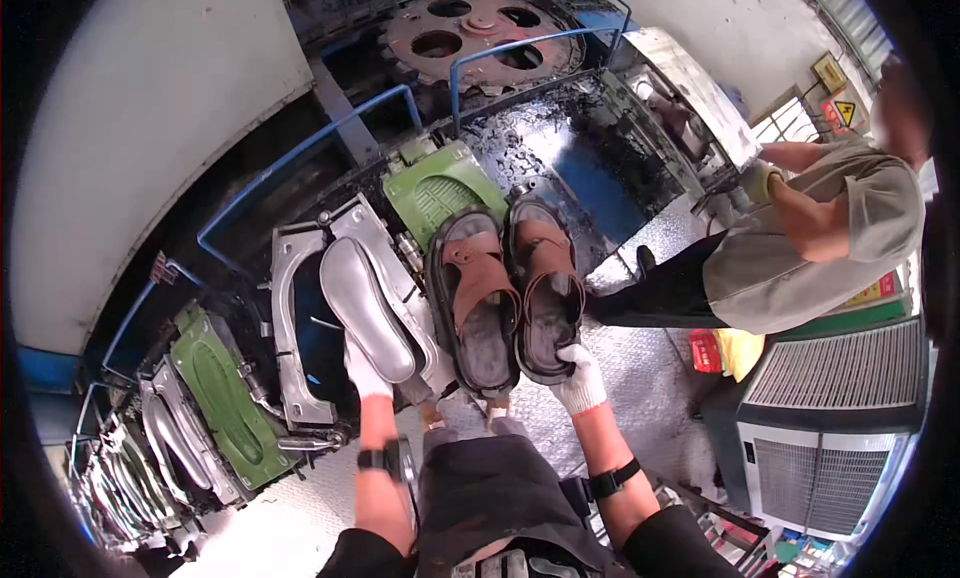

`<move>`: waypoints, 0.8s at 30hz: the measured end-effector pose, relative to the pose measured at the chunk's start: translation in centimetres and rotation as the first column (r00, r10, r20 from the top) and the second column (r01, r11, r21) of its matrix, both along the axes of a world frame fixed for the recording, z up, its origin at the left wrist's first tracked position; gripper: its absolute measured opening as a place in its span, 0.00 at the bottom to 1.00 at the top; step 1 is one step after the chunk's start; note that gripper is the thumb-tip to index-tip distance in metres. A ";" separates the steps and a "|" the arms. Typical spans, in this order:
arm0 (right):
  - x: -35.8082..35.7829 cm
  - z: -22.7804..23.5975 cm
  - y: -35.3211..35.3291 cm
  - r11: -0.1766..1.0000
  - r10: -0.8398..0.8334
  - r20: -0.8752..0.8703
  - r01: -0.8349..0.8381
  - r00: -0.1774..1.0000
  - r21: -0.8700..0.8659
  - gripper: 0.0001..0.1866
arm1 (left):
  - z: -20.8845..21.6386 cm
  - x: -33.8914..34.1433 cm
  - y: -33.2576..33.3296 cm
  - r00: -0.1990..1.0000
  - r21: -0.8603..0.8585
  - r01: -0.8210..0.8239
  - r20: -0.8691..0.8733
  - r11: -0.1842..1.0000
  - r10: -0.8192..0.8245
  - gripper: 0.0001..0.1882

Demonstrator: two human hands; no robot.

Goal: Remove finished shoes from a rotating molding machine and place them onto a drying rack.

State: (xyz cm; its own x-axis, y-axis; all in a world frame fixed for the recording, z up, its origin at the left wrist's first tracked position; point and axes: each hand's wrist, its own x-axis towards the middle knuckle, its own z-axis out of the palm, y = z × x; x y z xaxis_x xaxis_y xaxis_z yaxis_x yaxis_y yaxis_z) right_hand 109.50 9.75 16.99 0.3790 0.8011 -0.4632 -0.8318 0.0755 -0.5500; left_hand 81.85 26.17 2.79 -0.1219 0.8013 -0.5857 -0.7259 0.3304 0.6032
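Observation:
My right hand (580, 380), in a white glove, closes on the heel end of a brown-strapped sandal (548, 323) with a dark sole. Close beside it on the left is a matching sandal (484, 343); what supports it is hidden. My left hand (366, 374), also gloved, is at the lower edge of a silver foot-shaped mould part (365, 303). Its fingers are mostly hidden behind that part. The metal mould frame (300, 328) lies spread around the foot form. Just beyond the sandals sits a green mould plate (442, 193) with a sole-shaped hollow.
More moulds line the left, including a long green one (228, 398). Blue rails (300, 158) run along a machine with a large round wheel (480, 40). At right a co-worker (815, 228) stands at another machine, behind a grey-white ventilated unit (830, 458). The floor (630, 388) is patterned metal.

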 end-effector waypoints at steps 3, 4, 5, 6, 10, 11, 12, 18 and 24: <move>1.1 -0.6 -0.3 0.985 0.045 0.208 -0.009 0.977 -0.170 0.26 | 9.7 0.1 -4.9 0.474 0.183 0.284 -0.880 0.941 0.028 0.15; 1.7 -0.8 -0.6 0.973 0.076 0.274 -0.011 0.959 -0.232 0.26 | 12.7 0.9 -5.8 0.441 0.158 0.355 -0.897 0.922 -0.016 0.14; 2.3 -1.0 -0.8 0.974 0.127 0.297 -0.063 0.946 -0.218 0.25 | 15.4 2.4 -6.5 0.377 0.200 0.523 -0.926 0.828 -0.014 0.13; 2.7 -1.3 -1.1 0.958 0.198 0.374 -0.098 0.906 -0.269 0.26 | 17.3 4.3 -6.9 0.445 0.380 0.612 -0.890 0.694 0.095 0.11; 1.7 -1.0 -1.7 0.888 0.392 0.536 -0.154 0.748 -0.434 0.34 | 18.9 12.3 -4.2 -0.208 -0.241 0.886 -0.970 0.397 -0.125 0.25; 0.9 -0.4 -1.8 0.861 0.429 0.470 -0.192 0.771 -0.471 0.37 | 18.0 13.7 -2.8 -0.393 -0.348 0.900 -0.909 0.261 0.143 0.30; 0.0 0.3 -2.1 0.868 0.430 0.526 -0.177 0.734 -0.463 0.40 | 17.1 15.1 -2.1 -0.436 -0.413 0.859 -0.900 0.301 0.011 0.23; -3.6 -1.5 -12.0 0.925 0.339 0.023 -0.328 0.941 -0.192 0.39 | 14.0 14.0 -5.6 -0.169 -0.124 0.981 -0.927 0.151 0.335 0.17; -10.2 -12.9 -28.5 0.584 0.613 0.265 -0.202 0.744 -0.786 0.22 | 14.5 16.3 -18.2 0.420 0.053 0.728 -0.823 -0.684 0.384 0.07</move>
